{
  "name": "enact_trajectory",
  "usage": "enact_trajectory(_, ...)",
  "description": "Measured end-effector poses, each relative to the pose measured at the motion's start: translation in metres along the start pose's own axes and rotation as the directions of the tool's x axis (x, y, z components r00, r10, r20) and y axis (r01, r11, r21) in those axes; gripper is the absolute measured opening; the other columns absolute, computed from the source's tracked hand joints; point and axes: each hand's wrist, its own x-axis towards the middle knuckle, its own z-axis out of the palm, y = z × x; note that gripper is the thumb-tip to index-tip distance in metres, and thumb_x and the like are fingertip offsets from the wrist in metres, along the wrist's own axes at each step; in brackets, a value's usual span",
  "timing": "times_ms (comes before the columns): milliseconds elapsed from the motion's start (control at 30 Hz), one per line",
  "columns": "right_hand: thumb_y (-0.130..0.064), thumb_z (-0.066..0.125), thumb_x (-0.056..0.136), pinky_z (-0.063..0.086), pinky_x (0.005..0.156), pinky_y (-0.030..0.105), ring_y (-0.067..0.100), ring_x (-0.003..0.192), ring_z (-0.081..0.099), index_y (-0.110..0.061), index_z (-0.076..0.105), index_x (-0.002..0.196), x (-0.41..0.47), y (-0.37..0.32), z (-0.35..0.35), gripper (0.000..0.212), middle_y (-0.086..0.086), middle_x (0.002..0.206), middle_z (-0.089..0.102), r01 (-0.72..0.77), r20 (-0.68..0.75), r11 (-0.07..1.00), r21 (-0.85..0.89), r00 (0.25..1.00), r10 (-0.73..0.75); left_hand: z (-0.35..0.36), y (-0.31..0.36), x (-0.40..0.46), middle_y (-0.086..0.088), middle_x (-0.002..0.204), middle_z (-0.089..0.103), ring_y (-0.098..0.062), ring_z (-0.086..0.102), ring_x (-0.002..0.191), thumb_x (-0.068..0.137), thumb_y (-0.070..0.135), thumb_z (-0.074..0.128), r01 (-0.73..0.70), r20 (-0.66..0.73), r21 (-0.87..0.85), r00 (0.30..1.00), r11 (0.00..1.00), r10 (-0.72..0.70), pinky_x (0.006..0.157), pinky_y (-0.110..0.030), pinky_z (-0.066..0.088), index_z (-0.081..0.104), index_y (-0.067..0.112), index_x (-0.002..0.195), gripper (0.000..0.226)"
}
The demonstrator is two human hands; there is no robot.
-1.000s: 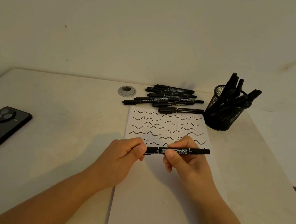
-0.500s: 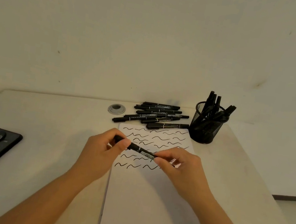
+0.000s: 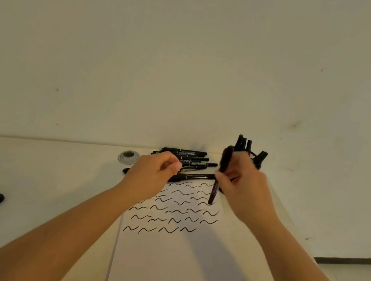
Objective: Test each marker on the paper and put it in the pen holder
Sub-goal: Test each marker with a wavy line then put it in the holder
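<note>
The marker [image 3: 218, 177] stands nearly upright in the right hand [image 3: 243, 190], fingers curled round its middle, its lower end hanging just above the upper right of the paper [image 3: 176, 259] and its top blurred with motion. The pen holder [image 3: 255, 159] sits just behind that hand, at about one o'clock from the sheet, already bristling with markers. The left hand [image 3: 153, 174] hovers over the untested pile [image 3: 183, 161] at twelve o'clock, its fingers curled toward the thumb; whether it pinches a cap I cannot tell. Judging by the rows of squiggles, this one looks headed for the holder (whether its tip is capped is not clear). To do it well, lift it clear of the rim, aim for a gap between the standing markers, and release only once it is inside.
</note>
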Motion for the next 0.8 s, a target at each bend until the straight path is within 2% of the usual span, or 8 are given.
enact_trajectory(67, -0.018, 0.066, 0.082, 0.045, 0.064, 0.019, 0.001, 0.076, 0.061, -0.028, 0.043, 0.113, 0.015, 0.003, -0.015, 0.040, -0.017, 0.083, 0.062, -0.043, -0.109, 0.995, 0.091, 0.993, 0.053, 0.005, -0.012, 0.016, 0.010, 0.097, 0.065, -0.009, 0.060, 0.091, 0.091, 0.032, 0.051, 0.007, 0.049, 0.136, 0.999, 0.991, -0.013, 0.083, -0.031, 0.049, 0.060, 0.027, 0.099, 0.013)
enact_trajectory(133, -0.015, 0.066, 0.082, 0.050, 0.064, 0.025, 0.005, 0.077, 0.064, -0.034, 0.034, 0.122, 0.028, 0.006, -0.029, 0.055, -0.011, 0.093, 0.063, -0.020, -0.211, 0.986, 0.164, 0.976, 0.055, 0.011, -0.024, 0.028, 0.006, 0.105, 0.062, -0.012, 0.058, 0.097, 0.090, 0.030, 0.052, 0.003, 0.085, 0.256, 0.996, 0.967, -0.026, 0.086, -0.033, 0.049, 0.059, 0.024, 0.107, 0.019)
enact_trajectory(200, -0.012, 0.064, 0.083, 0.048, 0.058, 0.019, 0.002, 0.075, 0.064, -0.041, 0.026, 0.127, 0.038, 0.008, -0.040, 0.065, -0.008, 0.100, 0.060, 0.040, -0.291, 0.989, 0.144, 0.957, 0.004, 0.018, -0.035, 0.037, 0.004, 0.112, 0.058, -0.013, 0.055, 0.101, 0.090, 0.032, 0.052, -0.013, 0.111, 0.383, 0.993, 0.924, -0.032, 0.087, -0.034, 0.048, 0.057, 0.024, 0.114, 0.025)
enact_trajectory(300, -0.010, 0.058, 0.085, 0.042, 0.055, 0.012, 0.001, 0.075, 0.062, -0.042, 0.023, 0.128, 0.050, 0.012, -0.046, 0.064, -0.006, 0.106, 0.057, 0.084, -0.342, 0.993, 0.079, 0.938, -0.052, 0.026, -0.045, 0.043, 0.003, 0.113, 0.056, -0.014, 0.052, 0.102, 0.090, 0.034, 0.053, -0.038, 0.125, 0.463, 0.992, 0.886, -0.023, 0.083, -0.031, 0.047, 0.055, 0.027, 0.116, 0.028)
enact_trajectory(433, -0.009, 0.053, 0.088, 0.038, 0.052, 0.009, -0.002, 0.076, 0.059, -0.035, 0.029, 0.128, 0.057, 0.023, -0.043, 0.053, -0.004, 0.104, 0.058, 0.089, -0.393, 0.995, 0.036, 0.917, -0.068, 0.034, -0.053, 0.046, 0.007, 0.107, 0.057, -0.011, 0.054, 0.095, 0.088, 0.037, 0.054, -0.025, 0.104, 0.508, 0.994, 0.861, -0.032, 0.075, -0.028, 0.047, 0.057, 0.030, 0.112, 0.025)
enact_trajectory(567, -0.012, 0.050, 0.090, 0.037, 0.052, 0.012, -0.003, 0.075, 0.056, -0.035, 0.031, 0.127, 0.060, 0.034, -0.033, 0.048, -0.006, 0.096, 0.057, 0.059, -0.364, 0.998, -0.003, 0.930, -0.056, 0.037, -0.054, 0.049, 0.008, 0.102, 0.054, -0.010, 0.053, 0.090, 0.086, 0.042, 0.056, -0.039, 0.088, 0.526, 0.996, 0.850, -0.009, 0.068, -0.025, 0.044, 0.059, 0.031, 0.106, 0.023)
enact_trajectory(700, -0.011, 0.049, 0.091, 0.047, 0.060, 0.029, 0.015, 0.075, 0.058, -0.033, 0.034, 0.127, 0.057, 0.041, -0.018, 0.045, -0.011, 0.084, 0.052, 0.032, -0.269, 0.997, -0.074, 0.962, -0.051, 0.039, -0.052, 0.049, 0.009, 0.100, 0.055, -0.008, 0.051, 0.085, 0.083, 0.042, 0.060, -0.049, 0.112, 0.516, 0.994, 0.855, -0.010, 0.069, -0.025, 0.045, 0.058, 0.030, 0.102, 0.022)
enact_trajectory(800, -0.013, 0.048, 0.092, 0.046, 0.067, 0.032, 0.024, 0.083, 0.061, -0.030, 0.037, 0.127, 0.054, 0.044, -0.010, 0.040, -0.005, 0.093, 0.058, 0.013, -0.213, 0.991, -0.133, 0.976, -0.041, 0.040, -0.051, 0.048, 0.008, 0.100, 0.057, -0.009, 0.053, 0.088, 0.083, 0.040, 0.060, -0.033, 0.127, 0.504, 0.991, 0.863, -0.037, 0.073, -0.027, 0.046, 0.058, 0.029, 0.102, 0.022)
